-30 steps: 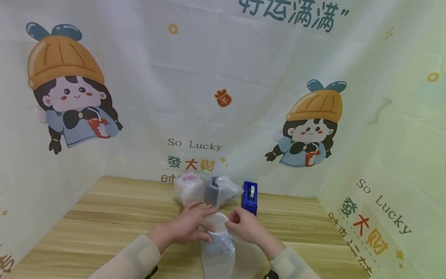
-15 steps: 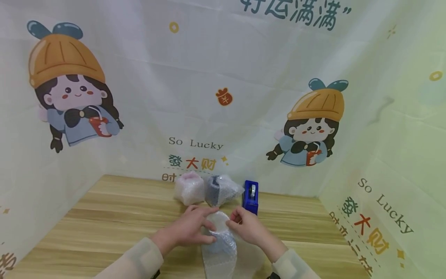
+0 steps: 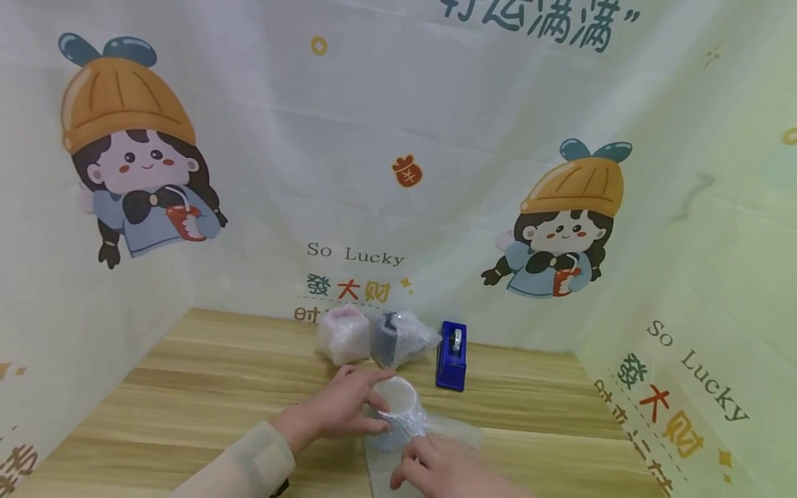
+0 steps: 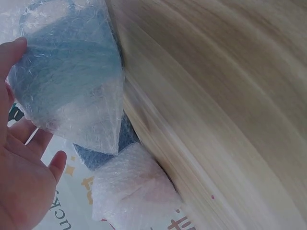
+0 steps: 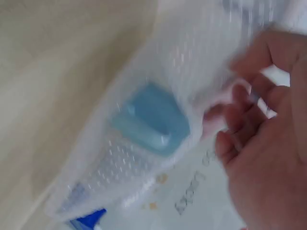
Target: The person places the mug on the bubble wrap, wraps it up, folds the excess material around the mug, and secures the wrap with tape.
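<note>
A light-blue mug stands upright, loosely wrapped in bubble wrap [image 3: 396, 434]; its pale round rim faces up. Through the wrap, the right wrist view shows the mug's blue handle [image 5: 156, 120]. My left hand [image 3: 336, 408] holds the mug at its left side, thumb near and fingers beyond, as the left wrist view shows with the wrapped mug [image 4: 67, 72]. In front of the mug, my right hand [image 3: 438, 470] is low by the near part of the wrap, its fingers loosely bent. Blur in the right wrist view hides whether they touch the wrap.
Behind the mug stand two bubble-wrapped items, one pinkish-white [image 3: 344, 335] and one dark blue [image 3: 401, 340]. A blue tape dispenser [image 3: 452, 356] is at their right. A printed cloth [image 3: 261, 173] walls in the wooden table [image 3: 156, 394]. Loose wrap [image 3: 457, 434] spreads right of the mug.
My right hand has left the mug's rim and dropped toward me, in front of the mug. My left hand keeps its hold. The head view has shifted slightly.
</note>
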Action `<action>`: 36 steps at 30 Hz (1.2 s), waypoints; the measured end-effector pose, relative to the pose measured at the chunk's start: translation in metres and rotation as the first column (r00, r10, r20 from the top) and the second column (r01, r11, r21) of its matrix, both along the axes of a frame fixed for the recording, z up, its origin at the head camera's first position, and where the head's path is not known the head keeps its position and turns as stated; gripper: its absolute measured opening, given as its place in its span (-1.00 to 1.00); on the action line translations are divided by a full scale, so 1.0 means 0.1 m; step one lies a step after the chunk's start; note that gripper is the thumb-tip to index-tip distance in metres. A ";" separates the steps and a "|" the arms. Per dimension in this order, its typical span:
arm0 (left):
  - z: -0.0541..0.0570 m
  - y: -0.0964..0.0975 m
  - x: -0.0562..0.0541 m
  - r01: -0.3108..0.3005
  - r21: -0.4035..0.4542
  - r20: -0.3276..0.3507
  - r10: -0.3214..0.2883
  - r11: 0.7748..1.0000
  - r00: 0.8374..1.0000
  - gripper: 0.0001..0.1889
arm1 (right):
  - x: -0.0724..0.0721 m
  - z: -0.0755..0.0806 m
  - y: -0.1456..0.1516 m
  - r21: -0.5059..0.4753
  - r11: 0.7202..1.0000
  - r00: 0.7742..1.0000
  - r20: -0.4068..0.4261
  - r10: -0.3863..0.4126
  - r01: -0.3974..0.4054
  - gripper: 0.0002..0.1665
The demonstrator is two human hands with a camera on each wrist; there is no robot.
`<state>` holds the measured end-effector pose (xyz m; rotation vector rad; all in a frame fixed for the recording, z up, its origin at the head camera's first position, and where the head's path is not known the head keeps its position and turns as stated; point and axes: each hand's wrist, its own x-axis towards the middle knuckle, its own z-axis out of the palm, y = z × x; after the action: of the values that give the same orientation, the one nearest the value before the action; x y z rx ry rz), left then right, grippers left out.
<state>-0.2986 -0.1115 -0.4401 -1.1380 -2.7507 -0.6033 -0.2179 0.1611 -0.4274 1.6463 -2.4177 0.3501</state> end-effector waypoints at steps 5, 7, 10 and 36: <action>0.01 -0.01 0.00 0.005 -0.003 0.029 -0.005 1.000 1.000 -0.74 | 0.15 -0.44 0.01 -0.181 0.983 0.967 -0.251 -0.041 -0.006 -0.81; 0.01 -0.01 0.00 0.008 -0.001 0.037 -0.008 1.000 0.999 -0.74 | 0.20 -0.53 -0.02 -0.259 0.965 0.973 -0.208 -0.103 0.047 -0.80; 0.02 -0.01 0.01 0.009 0.000 0.044 -0.009 1.000 0.999 -0.74 | 0.20 -0.56 -0.06 -0.305 0.951 0.971 -0.213 -0.113 0.044 -0.74; -0.03 -0.07 -0.01 0.083 0.019 -0.055 -0.082 0.996 0.995 -0.72 | -0.76 0.03 -0.45 -0.382 0.802 0.880 0.073 -0.469 0.459 -0.88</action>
<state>-0.2993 -0.1185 -0.4435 -1.2498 -2.6572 -0.5997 -0.2935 0.1158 -0.4247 0.8489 -2.4243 0.6648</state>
